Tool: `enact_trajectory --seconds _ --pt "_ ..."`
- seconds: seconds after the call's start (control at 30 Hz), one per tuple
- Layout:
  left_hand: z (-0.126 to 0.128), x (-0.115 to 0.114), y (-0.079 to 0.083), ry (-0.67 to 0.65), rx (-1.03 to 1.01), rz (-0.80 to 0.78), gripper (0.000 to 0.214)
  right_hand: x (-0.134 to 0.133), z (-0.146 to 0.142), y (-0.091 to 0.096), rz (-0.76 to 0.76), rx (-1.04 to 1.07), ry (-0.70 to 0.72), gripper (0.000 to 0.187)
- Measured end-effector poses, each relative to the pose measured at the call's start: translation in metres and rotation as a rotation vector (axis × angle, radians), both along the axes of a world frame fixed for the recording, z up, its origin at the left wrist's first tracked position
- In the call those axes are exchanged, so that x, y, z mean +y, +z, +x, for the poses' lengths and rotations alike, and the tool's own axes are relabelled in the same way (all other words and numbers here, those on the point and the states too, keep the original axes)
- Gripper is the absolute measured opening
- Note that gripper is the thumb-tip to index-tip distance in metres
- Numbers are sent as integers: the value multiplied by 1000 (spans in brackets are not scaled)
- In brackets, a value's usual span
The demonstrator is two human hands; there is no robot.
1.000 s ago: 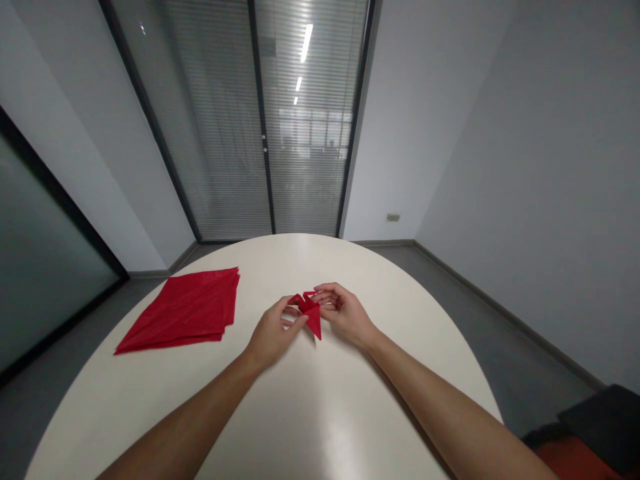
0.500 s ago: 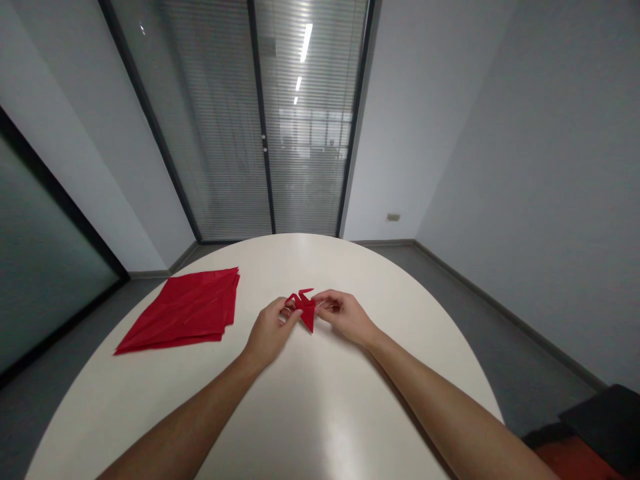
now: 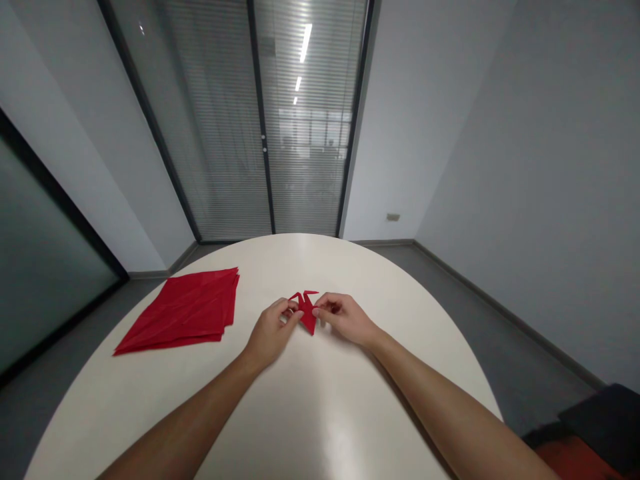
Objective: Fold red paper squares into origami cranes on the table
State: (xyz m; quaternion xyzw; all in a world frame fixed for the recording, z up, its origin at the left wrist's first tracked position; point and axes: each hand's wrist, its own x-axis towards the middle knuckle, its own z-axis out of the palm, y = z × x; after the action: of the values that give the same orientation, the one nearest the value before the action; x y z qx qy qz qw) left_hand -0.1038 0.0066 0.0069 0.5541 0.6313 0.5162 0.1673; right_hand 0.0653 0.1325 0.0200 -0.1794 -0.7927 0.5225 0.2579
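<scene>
One small folded red paper figure (image 3: 309, 321) is pinched between thumb and fingers of a person's left hand (image 3: 269, 331) and right hand (image 3: 347, 319), inward from the far edge of a round white table (image 3: 280, 413); red sheets (image 3: 180, 312) lie stacked by the surface's left edge.

Shows plain red on folded ppr (image 3: 309, 321) & sheet pile (image 3: 180, 310), off-wht on tbl (image 3: 280, 413), gry horiz. stripes on blinds (image 3: 310, 193).

Sole head camera faced forward and down from the wearer's head, close above the round white surface (image 3: 280, 413); the glazed partition (image 3: 313, 190) stood well beyond.
</scene>
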Motion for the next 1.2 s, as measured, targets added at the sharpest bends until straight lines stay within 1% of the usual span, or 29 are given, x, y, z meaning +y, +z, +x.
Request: enact_trajectory --seconds 0.1,0.17,0.23,0.3,0.33,0.4,0.5,0.53,0.67,0.73,0.8,0.9,1.0,1.2 --pt "0 -1 1 -41 18 -6 16 0 2 1 -47 -27 43 24" --pt "0 -1 2 -42 14 -13 18 0 3 1 -40 -30 58 24" --pt "0 -1 2 -17 -6 -15 20 2 3 1 -14 -30 46 25" --pt "0 0 1 37 -38 -23 25 7 3 0 -4 -29 -4 26" --pt "0 0 1 67 -52 -31 28 12 4 -1 -5 -27 -58 27" --pt "0 1 -1 110 -63 -51 31 25 9 -1 9 9 -212 27" --pt "0 1 -4 104 -26 -67 26 48 24 5 66 25 -443 30" --pt "0 1 -6 89 -8 -61 25 56 30 8 116 20 -527 30" --pt "-1 2 -13 47 55 -21 22 78 55 14 273 -132 -835 27" --pt "-2 2 -16 44 82 -27 24 84 64 11 309 -213 -951 29" --pt "-3 1 -18 44 116 -38 24 89 67 6 291 -313 -1045 31" --pt "-4 0 -18 42 170 -50 25 93 66 -2 262 -378 -1080 30" --pt "-2 0 -17 49 205 -67 26 95 62 -7 245 -414 -1077 28" --pt "1 1 -17 55 214 -61 26 91 57 -5 237 -437 -1042 31"
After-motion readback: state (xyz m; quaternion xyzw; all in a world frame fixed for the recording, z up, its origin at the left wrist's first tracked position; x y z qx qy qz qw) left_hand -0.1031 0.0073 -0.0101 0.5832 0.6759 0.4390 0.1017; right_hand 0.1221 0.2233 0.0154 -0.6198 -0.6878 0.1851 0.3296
